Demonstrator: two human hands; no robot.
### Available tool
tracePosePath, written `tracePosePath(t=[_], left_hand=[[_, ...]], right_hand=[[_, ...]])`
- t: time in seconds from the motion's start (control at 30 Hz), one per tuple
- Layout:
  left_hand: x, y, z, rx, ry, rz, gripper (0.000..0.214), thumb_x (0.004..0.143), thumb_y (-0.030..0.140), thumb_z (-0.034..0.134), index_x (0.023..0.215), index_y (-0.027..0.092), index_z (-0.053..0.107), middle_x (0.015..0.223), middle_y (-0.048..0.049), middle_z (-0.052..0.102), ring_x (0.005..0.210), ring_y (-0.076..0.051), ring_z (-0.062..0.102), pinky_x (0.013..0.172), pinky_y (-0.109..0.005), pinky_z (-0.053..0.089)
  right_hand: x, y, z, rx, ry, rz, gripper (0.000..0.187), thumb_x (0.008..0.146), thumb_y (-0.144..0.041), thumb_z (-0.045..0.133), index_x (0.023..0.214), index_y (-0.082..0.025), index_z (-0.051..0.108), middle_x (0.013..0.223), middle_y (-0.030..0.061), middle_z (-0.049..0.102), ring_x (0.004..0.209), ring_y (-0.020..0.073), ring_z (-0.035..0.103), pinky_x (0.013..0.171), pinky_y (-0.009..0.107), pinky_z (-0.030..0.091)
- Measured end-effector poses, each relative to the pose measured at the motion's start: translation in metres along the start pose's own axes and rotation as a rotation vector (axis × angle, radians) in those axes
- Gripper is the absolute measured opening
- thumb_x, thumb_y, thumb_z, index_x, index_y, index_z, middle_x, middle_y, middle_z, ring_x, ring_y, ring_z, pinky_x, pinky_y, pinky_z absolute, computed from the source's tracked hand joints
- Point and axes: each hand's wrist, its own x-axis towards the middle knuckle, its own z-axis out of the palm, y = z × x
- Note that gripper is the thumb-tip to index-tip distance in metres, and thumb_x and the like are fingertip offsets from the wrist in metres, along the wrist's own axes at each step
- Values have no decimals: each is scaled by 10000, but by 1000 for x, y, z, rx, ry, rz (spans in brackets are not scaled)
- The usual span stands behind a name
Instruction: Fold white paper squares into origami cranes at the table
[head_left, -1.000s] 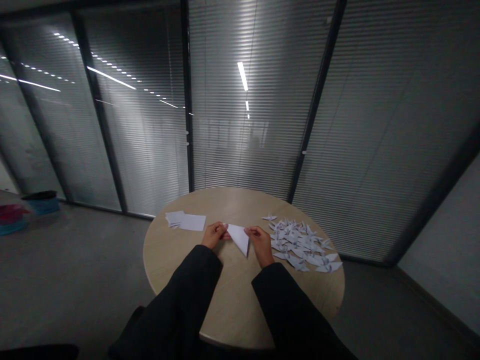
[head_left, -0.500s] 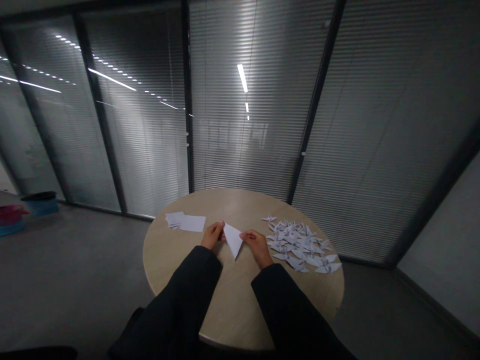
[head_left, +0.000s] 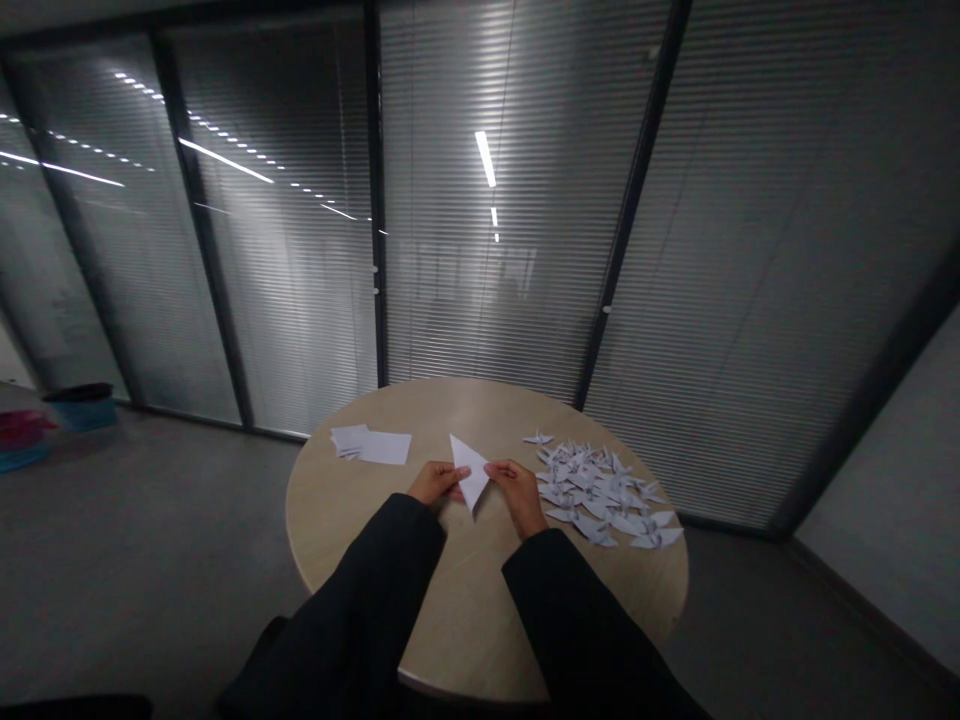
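Observation:
A white sheet of paper folded into a triangle (head_left: pixel 470 467) is held between my two hands, over the middle of the round table. My left hand (head_left: pixel 439 482) grips it at the left, thumb lying on the front face and the other fingers behind. At the right corner my right hand (head_left: pixel 516 490) pinches it between thumb and fingers. One point of the triangle faces away from me and another faces down toward me. Right of my right hand lies a heap of folded paper cranes (head_left: pixel 592 485), with a single crane (head_left: pixel 538 438) a little apart at its far side.
Flat white paper sheets (head_left: pixel 384 447) lie on the left of the wooden table (head_left: pixel 465 620). Behind the table stands a glass partition with blinds (head_left: pixel 487 330). On the floor at far left are a blue bin (head_left: pixel 84 408) and a red and blue bucket (head_left: pixel 22 440).
My left hand has shifted from the paper's upper left corner to lower on its left side, the thumb now on the face. The paper has turned slightly; my right hand keeps its corner.

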Motion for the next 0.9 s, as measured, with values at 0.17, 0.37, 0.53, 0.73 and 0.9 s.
tracePosePath(t=[0.17, 0.37, 0.53, 0.73, 0.9], left_hand=[[-7, 2, 5, 3, -62, 46, 367, 814, 463, 710, 870, 100, 703, 814, -51, 732, 722, -186, 686, 711, -339, 553], [-12, 6, 7, -23, -76, 103, 601, 523, 661, 801, 698, 88, 748, 645, -89, 745, 599, -193, 671, 627, -298, 510], [-14, 7, 10, -28, -136, 74, 611, 534, 666, 793, 720, 85, 757, 679, -115, 754, 634, -222, 696, 639, -320, 525], [-16, 6, 10, -44, -138, 84, 580, 556, 656, 791, 715, 100, 744, 669, -86, 747, 655, -216, 703, 645, -314, 528], [-13, 2, 10, -49, -185, 47, 611, 498, 634, 835, 742, 83, 736, 674, -111, 754, 646, -235, 719, 646, -339, 539]], right_hand=[[1, 1, -3, 19, -67, 61, 294, 939, -341, 609, 1173, -163, 599, 1165, 65, 635, 973, 207, 648, 831, 407, 559], [2, 2, -1, 83, -66, 82, 308, 941, -342, 607, 1194, -167, 590, 1187, 70, 627, 988, 212, 645, 836, 412, 559], [3, 3, -4, 97, -27, 81, 297, 940, -338, 608, 1182, -166, 595, 1175, 68, 631, 980, 207, 646, 834, 409, 558], [3, 3, -4, 76, -7, 67, 281, 939, -337, 611, 1157, -159, 604, 1141, 62, 643, 951, 198, 652, 817, 397, 562], [4, 3, -6, 67, 33, 62, 270, 939, -336, 610, 1143, -158, 609, 1123, 58, 647, 934, 191, 654, 806, 388, 564]])
